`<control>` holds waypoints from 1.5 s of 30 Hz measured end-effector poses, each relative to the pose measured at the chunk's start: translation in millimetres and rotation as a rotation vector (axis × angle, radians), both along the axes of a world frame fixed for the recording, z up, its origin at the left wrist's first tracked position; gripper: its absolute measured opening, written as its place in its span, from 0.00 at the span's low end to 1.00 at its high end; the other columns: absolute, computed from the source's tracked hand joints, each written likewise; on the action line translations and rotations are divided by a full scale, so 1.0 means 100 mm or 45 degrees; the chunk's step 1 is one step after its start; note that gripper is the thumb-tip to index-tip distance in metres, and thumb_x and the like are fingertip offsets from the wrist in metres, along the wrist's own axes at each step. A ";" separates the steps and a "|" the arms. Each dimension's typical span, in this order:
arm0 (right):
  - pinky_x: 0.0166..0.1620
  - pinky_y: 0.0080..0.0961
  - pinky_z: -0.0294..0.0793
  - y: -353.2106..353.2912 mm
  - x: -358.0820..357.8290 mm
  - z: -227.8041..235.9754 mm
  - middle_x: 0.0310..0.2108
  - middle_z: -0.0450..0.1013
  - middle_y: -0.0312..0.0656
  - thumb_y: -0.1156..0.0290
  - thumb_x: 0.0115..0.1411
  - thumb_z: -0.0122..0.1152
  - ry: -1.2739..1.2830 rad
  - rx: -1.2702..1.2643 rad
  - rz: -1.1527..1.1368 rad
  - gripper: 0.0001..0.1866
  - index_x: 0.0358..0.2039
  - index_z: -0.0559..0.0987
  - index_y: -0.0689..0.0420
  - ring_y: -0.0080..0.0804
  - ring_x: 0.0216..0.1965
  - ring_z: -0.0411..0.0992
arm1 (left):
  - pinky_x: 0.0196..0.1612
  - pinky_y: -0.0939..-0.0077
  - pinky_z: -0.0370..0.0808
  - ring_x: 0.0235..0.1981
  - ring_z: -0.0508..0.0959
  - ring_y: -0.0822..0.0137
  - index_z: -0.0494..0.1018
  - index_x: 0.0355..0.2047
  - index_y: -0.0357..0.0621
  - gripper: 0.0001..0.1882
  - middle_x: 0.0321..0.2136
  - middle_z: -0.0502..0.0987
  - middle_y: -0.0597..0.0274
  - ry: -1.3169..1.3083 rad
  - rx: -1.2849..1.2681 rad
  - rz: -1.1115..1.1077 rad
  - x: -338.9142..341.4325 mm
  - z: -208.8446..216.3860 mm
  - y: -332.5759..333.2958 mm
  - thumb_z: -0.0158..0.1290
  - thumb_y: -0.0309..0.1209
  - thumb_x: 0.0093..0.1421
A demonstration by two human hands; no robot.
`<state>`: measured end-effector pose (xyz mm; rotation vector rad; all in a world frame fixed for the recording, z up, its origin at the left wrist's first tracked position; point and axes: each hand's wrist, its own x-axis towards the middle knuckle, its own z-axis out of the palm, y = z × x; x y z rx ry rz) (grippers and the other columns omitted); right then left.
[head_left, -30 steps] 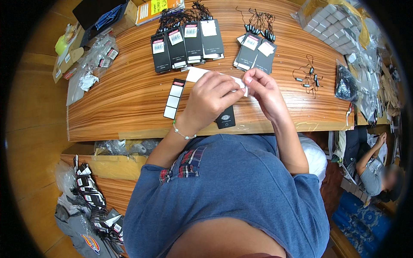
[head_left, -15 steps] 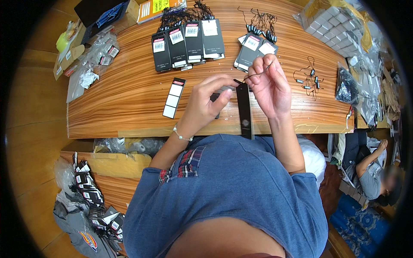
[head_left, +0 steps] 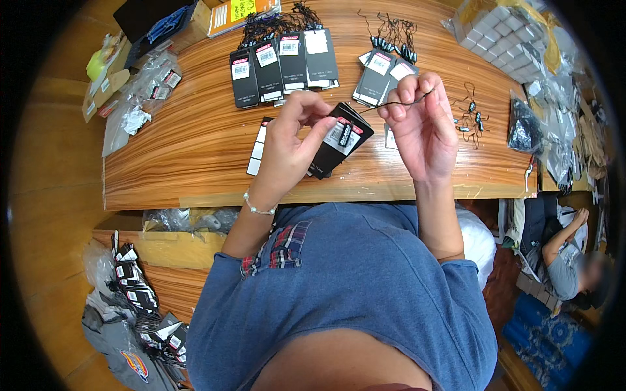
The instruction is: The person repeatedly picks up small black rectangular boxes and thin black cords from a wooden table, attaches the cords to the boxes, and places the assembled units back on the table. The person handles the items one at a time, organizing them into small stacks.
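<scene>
My left hand (head_left: 287, 140) pinches a black hang tag (head_left: 332, 155) between thumb and fingers, at its left edge. The tag is tilted, shows more than one layer, and has a white barcode sticker and a small black plastic seal lying over it. From its top a thin black cord (head_left: 390, 103) runs to the right, drawn out taut. My right hand (head_left: 425, 137) holds the cord's far end between thumb and forefinger. A long black tag strip with white panels (head_left: 259, 146) lies partly behind my left hand. Some white card beside my right hand is mostly hidden.
Stacks of corded tags (head_left: 280, 65) stand in a row at the back, with a smaller stack (head_left: 377, 75) right of them. Loose cords with seals (head_left: 471, 120) lie at the right. White boxes (head_left: 499, 39) and plastic bags (head_left: 525, 130) line the right edge. A person (head_left: 567, 260) sits at far right.
The tag has turned from a narrow edge-on view to its face, with the sticker showing. My right hand has moved slightly right, stretching the cord. My left hand has shifted left, over the tag strip.
</scene>
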<state>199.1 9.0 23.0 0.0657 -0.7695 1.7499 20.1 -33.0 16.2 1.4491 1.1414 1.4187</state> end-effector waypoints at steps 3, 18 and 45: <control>0.42 0.34 0.69 -0.03 -0.01 0.03 0.32 0.64 0.43 0.67 0.63 0.42 0.000 0.015 0.023 0.06 0.36 0.63 0.55 0.32 0.33 0.67 | 0.35 0.82 0.69 0.29 0.72 0.75 0.68 0.29 0.36 0.03 0.27 0.71 0.63 0.104 0.090 -0.162 -0.05 0.02 -0.01 0.48 0.20 0.53; 0.30 0.12 0.68 -0.28 -0.07 0.23 0.25 0.71 0.35 0.77 0.55 0.54 -1.202 0.103 -0.280 0.08 0.36 0.70 0.63 0.14 0.28 0.68 | 0.38 0.74 0.68 0.32 0.73 0.64 0.74 0.26 0.41 0.09 0.28 0.76 0.63 0.521 0.499 0.003 -0.13 0.14 -0.01 0.60 0.26 0.43; 0.27 0.10 0.64 -0.43 -0.10 0.05 0.24 0.67 0.31 0.80 0.53 0.56 -1.053 -0.015 -0.129 0.09 0.34 0.66 0.58 0.13 0.26 0.67 | 0.32 0.77 0.69 0.27 0.73 0.69 0.77 0.28 0.39 0.07 0.24 0.77 0.60 0.279 0.140 -0.369 -0.21 0.10 -0.05 0.58 0.25 0.46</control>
